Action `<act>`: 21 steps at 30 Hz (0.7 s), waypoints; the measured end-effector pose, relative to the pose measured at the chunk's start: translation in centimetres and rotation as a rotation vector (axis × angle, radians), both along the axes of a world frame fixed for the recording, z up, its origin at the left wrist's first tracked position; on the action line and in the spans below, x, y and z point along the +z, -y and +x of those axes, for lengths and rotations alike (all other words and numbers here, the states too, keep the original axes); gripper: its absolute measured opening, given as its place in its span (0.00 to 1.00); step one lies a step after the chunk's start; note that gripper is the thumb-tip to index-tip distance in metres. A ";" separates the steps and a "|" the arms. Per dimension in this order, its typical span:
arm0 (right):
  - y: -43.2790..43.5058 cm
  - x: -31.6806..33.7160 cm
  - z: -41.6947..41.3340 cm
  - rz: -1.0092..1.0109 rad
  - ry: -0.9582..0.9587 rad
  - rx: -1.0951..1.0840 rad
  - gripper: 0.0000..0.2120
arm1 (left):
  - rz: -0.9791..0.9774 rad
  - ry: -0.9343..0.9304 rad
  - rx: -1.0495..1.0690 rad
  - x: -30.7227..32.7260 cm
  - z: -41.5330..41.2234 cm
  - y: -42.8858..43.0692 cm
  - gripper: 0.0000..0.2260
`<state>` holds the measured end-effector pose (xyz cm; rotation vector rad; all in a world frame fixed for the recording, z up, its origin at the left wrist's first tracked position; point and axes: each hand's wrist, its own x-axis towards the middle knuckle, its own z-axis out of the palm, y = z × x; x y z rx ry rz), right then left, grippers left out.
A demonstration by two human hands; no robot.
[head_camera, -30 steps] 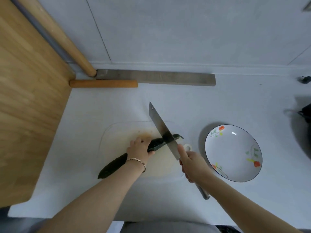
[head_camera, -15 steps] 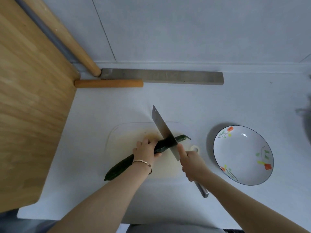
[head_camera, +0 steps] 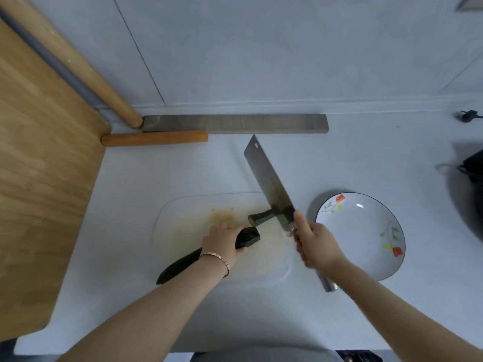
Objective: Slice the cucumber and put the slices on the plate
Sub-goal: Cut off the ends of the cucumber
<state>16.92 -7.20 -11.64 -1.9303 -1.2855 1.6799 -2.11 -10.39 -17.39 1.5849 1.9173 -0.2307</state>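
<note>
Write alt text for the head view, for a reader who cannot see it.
A left hand grips a cucumber on a board; the right hand holds a cleaver across a cut-off piece. A plate nearby holds no slices.

The cucumber has been cut through. A short end piece has been parted from it and is left against the cleaver. The remainder has been drawn away from the cleaver by the left hand.

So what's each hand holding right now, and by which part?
The left-hand grip is round the cucumber just behind its cut end; the right-hand grip is round the knife at its handle, right behind the blade.
</note>
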 end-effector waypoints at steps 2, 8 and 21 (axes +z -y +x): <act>-0.9 1.1 1.2 0.018 -0.015 -0.036 0.26 | -0.034 -0.030 -0.012 0.5 1.1 -0.6 0.18; -1.3 1.4 2.7 0.018 0.022 -0.071 0.26 | 0.087 -0.064 -0.055 1.8 3.4 -5.0 0.24; -0.7 0.6 2.4 -0.035 0.067 -0.016 0.25 | 0.317 -0.097 0.166 1.4 -5.6 -4.4 0.08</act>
